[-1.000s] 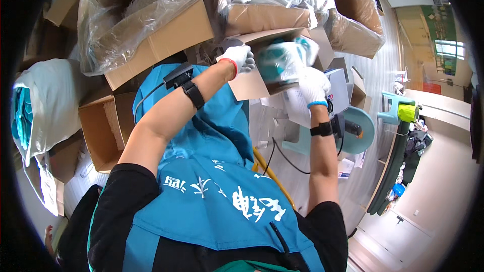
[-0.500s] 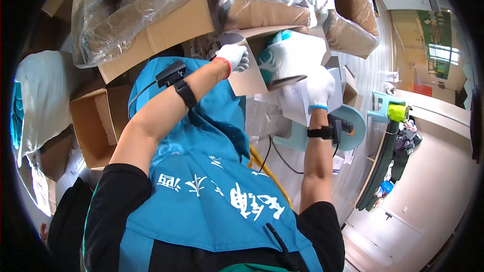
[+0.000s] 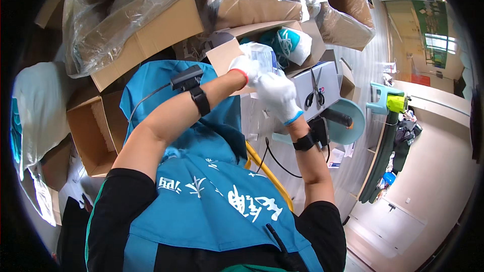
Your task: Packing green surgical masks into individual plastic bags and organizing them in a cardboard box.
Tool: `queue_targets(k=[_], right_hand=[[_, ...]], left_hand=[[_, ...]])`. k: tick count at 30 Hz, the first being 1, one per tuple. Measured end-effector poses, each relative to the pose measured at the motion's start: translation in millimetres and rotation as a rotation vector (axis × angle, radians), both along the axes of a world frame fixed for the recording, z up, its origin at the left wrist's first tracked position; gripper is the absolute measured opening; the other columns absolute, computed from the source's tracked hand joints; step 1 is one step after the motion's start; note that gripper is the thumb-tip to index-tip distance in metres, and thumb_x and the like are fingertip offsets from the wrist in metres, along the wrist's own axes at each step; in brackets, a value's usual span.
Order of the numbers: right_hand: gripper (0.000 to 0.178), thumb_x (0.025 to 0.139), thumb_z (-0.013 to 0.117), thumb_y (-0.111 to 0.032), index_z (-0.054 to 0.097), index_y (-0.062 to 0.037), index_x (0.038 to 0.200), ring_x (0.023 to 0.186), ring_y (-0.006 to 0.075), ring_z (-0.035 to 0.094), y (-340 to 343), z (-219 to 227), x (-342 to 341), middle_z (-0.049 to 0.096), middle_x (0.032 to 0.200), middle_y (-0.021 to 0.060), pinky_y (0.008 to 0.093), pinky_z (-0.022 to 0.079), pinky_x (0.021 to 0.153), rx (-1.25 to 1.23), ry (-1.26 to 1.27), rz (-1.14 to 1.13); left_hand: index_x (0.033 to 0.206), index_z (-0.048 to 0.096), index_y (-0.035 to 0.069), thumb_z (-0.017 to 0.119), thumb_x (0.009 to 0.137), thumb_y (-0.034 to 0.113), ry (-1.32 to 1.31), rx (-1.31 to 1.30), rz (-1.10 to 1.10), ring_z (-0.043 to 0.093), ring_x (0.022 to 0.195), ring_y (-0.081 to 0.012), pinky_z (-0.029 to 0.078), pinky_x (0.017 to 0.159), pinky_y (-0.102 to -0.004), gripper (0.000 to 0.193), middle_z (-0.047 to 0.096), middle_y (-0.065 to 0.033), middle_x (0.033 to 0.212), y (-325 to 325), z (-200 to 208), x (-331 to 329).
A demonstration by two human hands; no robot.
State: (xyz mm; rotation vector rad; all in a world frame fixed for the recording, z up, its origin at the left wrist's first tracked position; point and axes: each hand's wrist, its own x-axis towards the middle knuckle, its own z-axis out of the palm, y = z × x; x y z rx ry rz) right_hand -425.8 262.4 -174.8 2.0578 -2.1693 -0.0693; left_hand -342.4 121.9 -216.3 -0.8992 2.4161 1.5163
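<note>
My left hand (image 3: 244,70) wears a white glove with a red cuff. It is closed on a clear plastic packet (image 3: 262,56) with pale and blue parts inside. Against the packet's near side, my right hand (image 3: 276,91), in a white glove with a blue cuff, has its fingers curled in, and the fingertips are partly hidden. Behind both hands an open cardboard box (image 3: 311,40) holds teal and white bundles (image 3: 290,44). Scissors with black handles (image 3: 315,90) lie on a white box (image 3: 330,83) to the right of my right hand.
Larger plastic-lined cartons stand along the back; the middle carton (image 3: 262,12) is heaped with white packets. An empty carton (image 3: 93,136) sits at left, near a clear bag with teal contents (image 3: 38,106). A light-blue stool (image 3: 351,138) and black cable (image 3: 282,168) are at right.
My right hand has moved left from the white box to meet my left hand. The plastic packet now shows between them, and the scissors have come into sight.
</note>
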Motion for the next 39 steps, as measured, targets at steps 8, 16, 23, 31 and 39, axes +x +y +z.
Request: queue_targets(k=[8, 16, 23, 31, 39], right_hand=[[0.049, 0.075, 0.071, -0.043, 0.061, -0.0077, 0.107, 0.096, 0.0374, 0.062, -18.0, -14.6, -130.9, 0.065, 0.100, 0.0164, 0.0463, 0.049, 0.083, -0.240, -0.175, -1.016], [0.013, 0.078, 0.060, -0.013, 0.066, -0.0071, 0.088, 0.079, 0.0349, 0.065, -20.8, 5.0, -101.9, 0.067, 0.085, 0.0164, 0.0407, 0.051, 0.072, -0.533, -0.215, -0.700], [0.011, 0.082, 0.058, -0.008, 0.065, -0.0027, 0.089, 0.073, 0.0347, 0.063, 13.5, 9.1, -65.4, 0.065, 0.079, 0.0177, 0.0377, 0.050, 0.068, -0.650, -0.279, -0.748], [0.017, 0.079, 0.062, -0.007, 0.066, -0.0022, 0.095, 0.080, 0.0330, 0.064, 18.2, 52.6, -7.9, 0.066, 0.089, 0.0151, 0.0347, 0.052, 0.074, -0.546, -0.292, -0.349], [0.047, 0.082, 0.068, -0.025, 0.056, 0.0002, 0.120, 0.090, 0.0308, 0.066, 17.8, 31.3, 21.7, 0.065, 0.102, 0.0193, 0.0349, 0.052, 0.081, -0.438, -0.715, -0.394]], left_hand=[[0.102, 0.067, 0.000, 0.060, 0.084, 0.034, 0.133, 0.194, 0.453, 0.065, 0.087, -0.0384, 0.052, 0.078, -0.0434, 0.039, 0.067, -0.0234, 0.093, 21.1, -15.1, 20.7], [0.092, 0.063, 0.008, 0.068, 0.080, 0.018, 0.648, -0.282, 0.365, 0.063, 0.073, -0.0353, 0.051, 0.063, -0.0359, 0.016, 0.061, -0.0153, 0.078, 20.9, 31.9, 54.1], [0.096, 0.065, 0.011, 0.062, 0.083, 0.014, 0.735, -0.432, 0.126, 0.062, 0.069, -0.0338, 0.051, 0.058, -0.0364, 0.014, 0.060, -0.0144, 0.077, 25.5, 10.9, 47.3], [0.123, 0.059, 0.013, 0.059, 0.088, 0.016, 0.476, -0.286, 0.252, 0.067, 0.075, -0.0300, 0.053, 0.064, -0.0364, 0.035, 0.066, -0.0150, 0.090, 31.4, 24.6, 11.0], [0.126, 0.058, 0.003, 0.058, 0.095, 0.020, 0.552, 0.644, 0.333, 0.055, 0.105, -0.0114, 0.045, 0.090, -0.0268, 0.035, 0.060, -0.0037, 0.121, 30.5, 33.2, -3.6]])
